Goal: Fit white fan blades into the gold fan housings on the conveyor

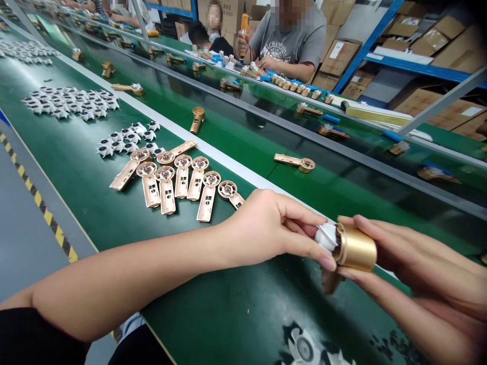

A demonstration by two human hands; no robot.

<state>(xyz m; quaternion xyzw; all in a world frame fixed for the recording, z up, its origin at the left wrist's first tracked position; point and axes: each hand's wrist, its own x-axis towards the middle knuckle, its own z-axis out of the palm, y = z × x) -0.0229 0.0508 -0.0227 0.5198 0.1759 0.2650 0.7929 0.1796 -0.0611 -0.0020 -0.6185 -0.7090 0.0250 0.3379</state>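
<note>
My left hand [266,233] pinches a white fan blade [326,237] between thumb and fingers, at the open end of a gold fan housing [357,248]. From the right, my right hand [411,268] grips that housing with its fingers above and thumb below. The blade touches or partly enters the housing; how deep I cannot tell. A blurred part of the housing hangs beneath it. To the left on the green table lie several gold fan shells [167,190], and behind them a group of white fan blades [125,139]. More blades [304,347] lie at the bottom edge.
A green conveyor [243,147] carrying scattered gold fan parts [294,162] runs diagonally beyond a white rail [228,162]. Small black pieces [395,344] lie at lower right. Across the line, a person in a grey shirt [292,40] holds an orange tool [244,28]. Shelves with boxes stand behind.
</note>
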